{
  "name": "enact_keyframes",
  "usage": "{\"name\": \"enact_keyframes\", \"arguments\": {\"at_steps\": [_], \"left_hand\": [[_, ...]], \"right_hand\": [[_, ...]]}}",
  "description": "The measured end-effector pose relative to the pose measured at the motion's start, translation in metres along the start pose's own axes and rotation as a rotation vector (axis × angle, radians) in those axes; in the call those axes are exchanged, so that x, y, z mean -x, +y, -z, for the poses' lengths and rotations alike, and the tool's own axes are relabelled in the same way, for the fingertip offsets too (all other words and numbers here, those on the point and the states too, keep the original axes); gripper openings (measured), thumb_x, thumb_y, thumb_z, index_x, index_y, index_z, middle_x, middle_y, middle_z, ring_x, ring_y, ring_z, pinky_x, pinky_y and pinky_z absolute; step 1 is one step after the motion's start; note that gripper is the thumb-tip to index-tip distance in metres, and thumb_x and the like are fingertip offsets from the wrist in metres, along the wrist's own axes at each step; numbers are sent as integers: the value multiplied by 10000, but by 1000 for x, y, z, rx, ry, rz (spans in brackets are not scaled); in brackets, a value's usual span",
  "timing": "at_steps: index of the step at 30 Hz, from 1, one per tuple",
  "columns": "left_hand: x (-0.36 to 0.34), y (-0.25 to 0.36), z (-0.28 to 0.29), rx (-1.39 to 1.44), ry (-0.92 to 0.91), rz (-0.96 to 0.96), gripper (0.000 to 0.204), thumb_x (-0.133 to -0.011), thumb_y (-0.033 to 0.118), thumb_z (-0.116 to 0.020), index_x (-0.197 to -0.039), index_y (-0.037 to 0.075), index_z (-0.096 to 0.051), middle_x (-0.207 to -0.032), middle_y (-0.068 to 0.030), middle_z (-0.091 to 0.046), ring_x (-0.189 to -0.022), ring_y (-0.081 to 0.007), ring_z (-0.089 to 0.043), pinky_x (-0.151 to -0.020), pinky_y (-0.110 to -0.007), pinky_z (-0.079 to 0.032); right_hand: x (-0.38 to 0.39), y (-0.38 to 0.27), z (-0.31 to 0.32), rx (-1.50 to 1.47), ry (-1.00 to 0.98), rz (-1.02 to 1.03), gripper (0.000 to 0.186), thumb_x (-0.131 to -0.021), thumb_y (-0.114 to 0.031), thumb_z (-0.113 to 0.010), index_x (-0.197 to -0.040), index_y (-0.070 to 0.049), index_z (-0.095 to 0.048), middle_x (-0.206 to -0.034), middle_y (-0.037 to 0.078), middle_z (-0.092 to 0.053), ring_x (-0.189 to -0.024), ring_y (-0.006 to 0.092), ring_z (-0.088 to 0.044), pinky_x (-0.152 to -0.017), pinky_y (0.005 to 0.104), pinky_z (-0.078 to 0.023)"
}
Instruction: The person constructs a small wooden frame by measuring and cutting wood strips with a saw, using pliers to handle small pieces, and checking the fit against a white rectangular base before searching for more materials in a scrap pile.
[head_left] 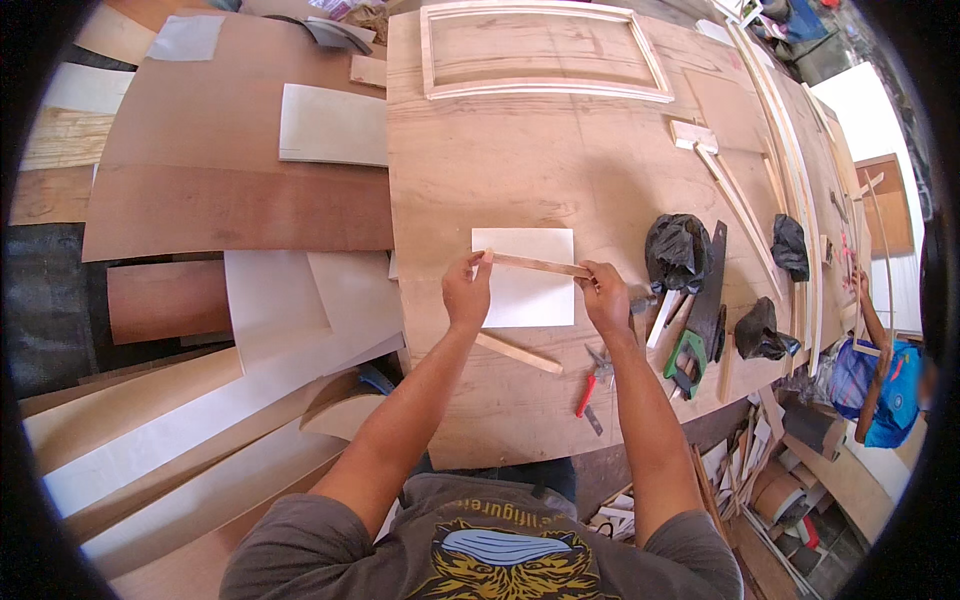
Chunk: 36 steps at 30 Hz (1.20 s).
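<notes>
Between my two hands a thin wooden strip (pixel 538 264) is held out over a white rectangular sheet (pixel 523 305). My left hand (pixel 467 290) pinches its left end, and my right hand (pixel 605 296) grips the right end. The sheet lies flat on a large plywood worktable (pixel 470 170). Another short wood strip (pixel 520 353) rests on the table just below the sheet. Close to my right forearm lie red-handled pliers (pixel 590 385). A handsaw (pixel 690 357) with a green and black handle is farther right.
A pale wooden frame (pixel 545 95) lies at the table's far side. Black plastic bags (pixel 678 252) and long wood strips (pixel 742 215) occupy the right side. Stacked boards (pixel 240 200) stand against the left. Beyond the table at right is another person in blue (pixel 893 395).
</notes>
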<state>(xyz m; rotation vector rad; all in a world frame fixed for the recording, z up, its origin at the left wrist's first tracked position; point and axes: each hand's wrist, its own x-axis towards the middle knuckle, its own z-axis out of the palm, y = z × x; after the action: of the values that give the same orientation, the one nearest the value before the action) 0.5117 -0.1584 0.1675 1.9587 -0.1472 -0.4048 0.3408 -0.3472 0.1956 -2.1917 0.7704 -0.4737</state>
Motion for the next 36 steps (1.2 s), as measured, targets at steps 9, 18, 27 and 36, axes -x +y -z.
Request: {"name": "enact_keyframes", "arguments": {"at_steps": [9, 18, 27, 36], "left_hand": [[-29, 21, -2, 120, 8, 147, 534, -941, 357, -714, -1297, -28, -607, -928, -151, -729, -785, -233, -705, -713, -336, -546], [-18, 36, 2, 474, -42, 302, 491, -918, 255, -758, -1264, -17, -540, -946, -131, -698, -765, -189, -696, -654, -296, -543], [43, -28, 44, 87, -144, 167, 367, -897, 282, -779, -1058, -41, -710, -894, -106, -733, -765, -147, -667, -655, -290, -516], [65, -34, 63, -147, -215, 139, 387, -925, 328, -731, -1031, -43, -757, -796, -120, -742, -731, -127, -651, -666, -312, -506]], "right_hand": [[-39, -8, -18, 34, -144, 27, 255, -859, -177, -744, -1069, -52, -671, -897, 153, -685, -777, 341, -676, -715, 432, -549], [8, -20, -21, 36, -36, 42, 206, -826, -172, -764, -973, -74, -659, -931, 113, -671, -849, 329, -667, -723, 433, -541], [55, -4, -8, 142, -172, 43, 208, -810, -80, -729, -1009, -67, -670, -965, 114, -660, -943, 322, -645, -804, 430, -536], [72, -4, -10, 202, -186, 61, 211, -812, -83, -720, -1017, -88, -672, -959, 100, -622, -930, 316, -642, -764, 442, -547]]}}
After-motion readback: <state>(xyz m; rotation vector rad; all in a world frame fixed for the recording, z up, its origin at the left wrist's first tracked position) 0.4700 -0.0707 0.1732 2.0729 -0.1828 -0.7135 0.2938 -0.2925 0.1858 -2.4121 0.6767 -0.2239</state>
